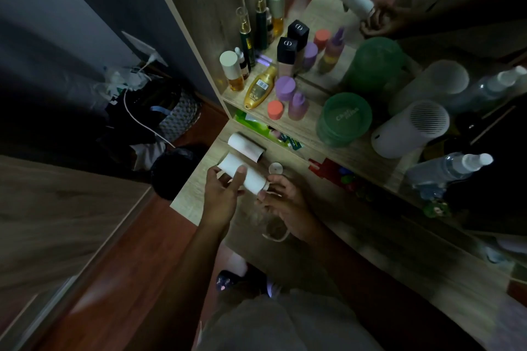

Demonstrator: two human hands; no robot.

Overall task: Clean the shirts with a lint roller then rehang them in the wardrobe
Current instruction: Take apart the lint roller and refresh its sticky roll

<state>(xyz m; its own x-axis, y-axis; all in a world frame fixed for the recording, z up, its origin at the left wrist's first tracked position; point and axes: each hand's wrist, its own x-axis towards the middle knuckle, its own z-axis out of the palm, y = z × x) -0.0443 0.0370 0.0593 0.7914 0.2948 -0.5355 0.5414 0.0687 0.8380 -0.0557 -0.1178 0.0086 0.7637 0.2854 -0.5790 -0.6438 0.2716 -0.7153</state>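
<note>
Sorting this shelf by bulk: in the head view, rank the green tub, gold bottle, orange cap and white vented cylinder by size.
1. White vented cylinder
2. Green tub, not far behind
3. Gold bottle
4. Orange cap
All sit on one shelf, so nearness hardly skews this.

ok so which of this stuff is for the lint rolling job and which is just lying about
For the job: white cylindrical lint roller, held by left hand and right hand; second white roll on the wooden desk.
Lying about: gold plastic bottle, green round tub, white vented appliance, clear spray bottle.
</note>
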